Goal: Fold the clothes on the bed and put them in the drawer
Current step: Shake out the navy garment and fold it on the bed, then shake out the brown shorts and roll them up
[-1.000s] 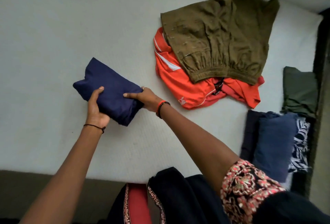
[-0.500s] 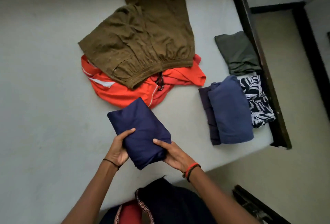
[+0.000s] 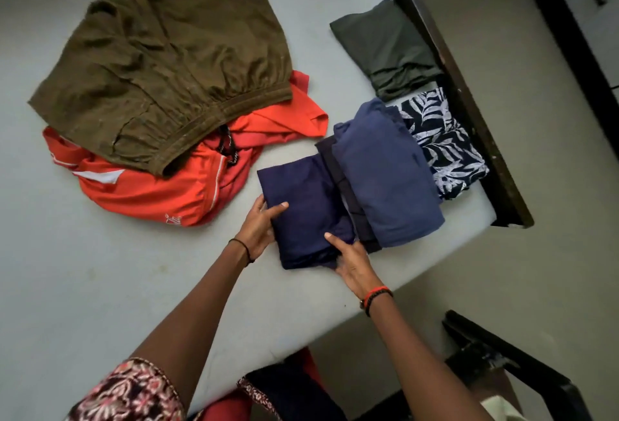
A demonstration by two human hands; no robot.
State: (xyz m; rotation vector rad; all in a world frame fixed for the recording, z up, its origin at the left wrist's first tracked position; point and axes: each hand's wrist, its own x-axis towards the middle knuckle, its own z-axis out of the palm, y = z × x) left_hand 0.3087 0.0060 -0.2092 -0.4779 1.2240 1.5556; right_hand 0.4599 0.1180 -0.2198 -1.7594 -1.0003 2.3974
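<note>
1. Far left on the bed (image 3: 67, 269), an olive-brown garment (image 3: 160, 72) lies spread and unfolded, its gathered waistband draped over a crumpled orange shirt (image 3: 160, 192) underneath.
2. Moving in, the left hand (image 3: 256, 229) grips the left edge of the folded navy garment (image 3: 301, 209), thumb laid across the top, fingers tucked below the cloth. There's a thin dark band on that wrist.
3. The navy garment sits on the mattress, near its front edge, its right side pressed up against the neighbouring stack.
4. The right hand (image 3: 351, 261) clamps the near right corner of that same bundle, thumb on top, remaining fingers curled under the fabric. Red and black bangles show at the wrist.
5. Next along, a folded blue garment (image 3: 385, 179) rests atop a darker folded piece (image 3: 348, 199), whose edge peeks out on its left.
6. Just beside that, a folded leaf-print garment (image 3: 442, 149) in navy and white lies partly under the blue one.
7. Behind it, a folded grey-green garment (image 3: 388, 48) lies against the dark bed frame (image 3: 469, 102) at the mattress's right edge.
</note>
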